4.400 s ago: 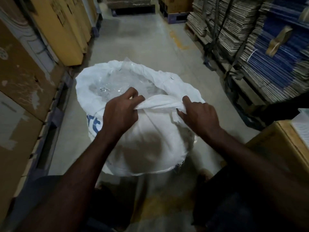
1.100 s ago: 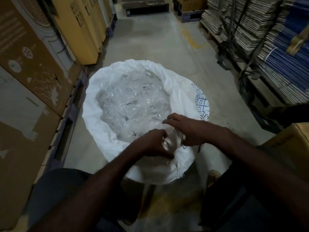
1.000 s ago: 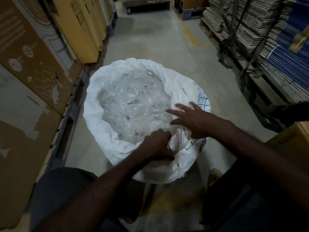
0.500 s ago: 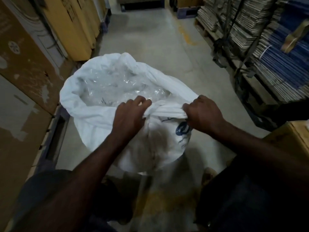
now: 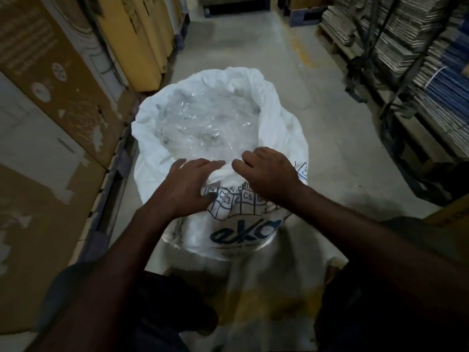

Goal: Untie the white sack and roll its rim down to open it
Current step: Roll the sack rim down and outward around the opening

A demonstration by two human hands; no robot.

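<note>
The white sack [image 5: 243, 232] stands open on the floor in front of me, blue print on its near side. Its rim [image 5: 281, 115] is rolled into a thick band all around. Clear crumpled plastic [image 5: 205, 123] fills the inside. My left hand [image 5: 187, 186] lies over the near rim with fingers curled on the fabric. My right hand [image 5: 266, 174] pinches the rolled rim just to the right of it. The two hands almost touch.
Tall brown and yellow cartons [image 5: 50, 85] on pallets line the left. Strapped stacks of flattened cardboard [image 5: 406, 47] fill the right side. A concrete aisle [image 5: 241, 41] runs ahead. A yellow box corner [image 5: 454, 212] sits at my right.
Half a second ago both hands held the near rim lifted and spread apart; now the rim is lower, the hands are close together, and the sack's blue print faces me.
</note>
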